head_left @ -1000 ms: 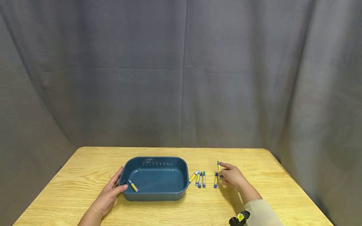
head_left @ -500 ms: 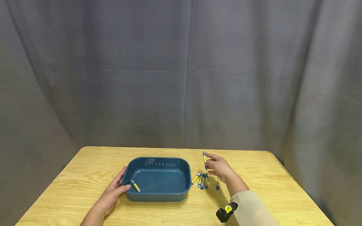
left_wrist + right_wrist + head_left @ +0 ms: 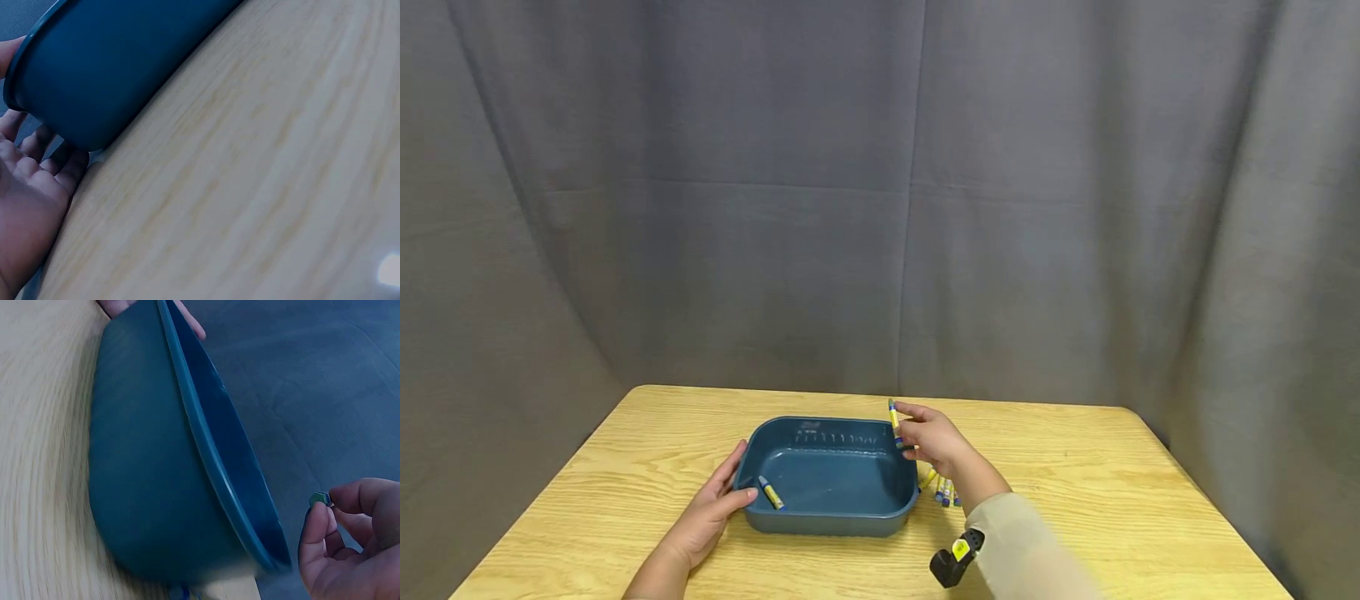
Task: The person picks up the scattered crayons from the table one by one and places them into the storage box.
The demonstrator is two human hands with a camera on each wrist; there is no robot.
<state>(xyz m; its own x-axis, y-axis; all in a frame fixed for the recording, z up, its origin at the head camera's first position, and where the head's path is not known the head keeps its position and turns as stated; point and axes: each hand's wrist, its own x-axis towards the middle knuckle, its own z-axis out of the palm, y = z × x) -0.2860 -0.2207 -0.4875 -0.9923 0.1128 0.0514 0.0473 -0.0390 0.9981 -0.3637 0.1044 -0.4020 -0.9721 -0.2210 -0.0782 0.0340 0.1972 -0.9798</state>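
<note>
A dark teal plastic basin (image 3: 827, 523) stands on the wooden table. My left hand (image 3: 703, 517) grips its left side, thumb over the rim and fingers against the outer wall; in the left wrist view these fingers (image 3: 37, 147) bend beneath the rim. Inside the basin, near the left end, lies one crayon (image 3: 772, 493) in a yellow wrapper with blue bands. My right hand (image 3: 934, 440) pinches another crayon (image 3: 894, 422), held nearly upright above the basin's right rim. From the right wrist camera that crayon's green end (image 3: 318, 499) shows between thumb and fingertips.
Several crayons (image 3: 946, 493) lie on the table just right of the basin, partly hidden by my right forearm. The wooden table (image 3: 1090, 492) extends to both sides, and a grey curtain (image 3: 775, 250) hangs behind its far edge.
My right hand has lifted the pinched crayon off the table and carried it left, past the other crayons, to the basin's right rim. The left hand keeps its grip on the basin.
</note>
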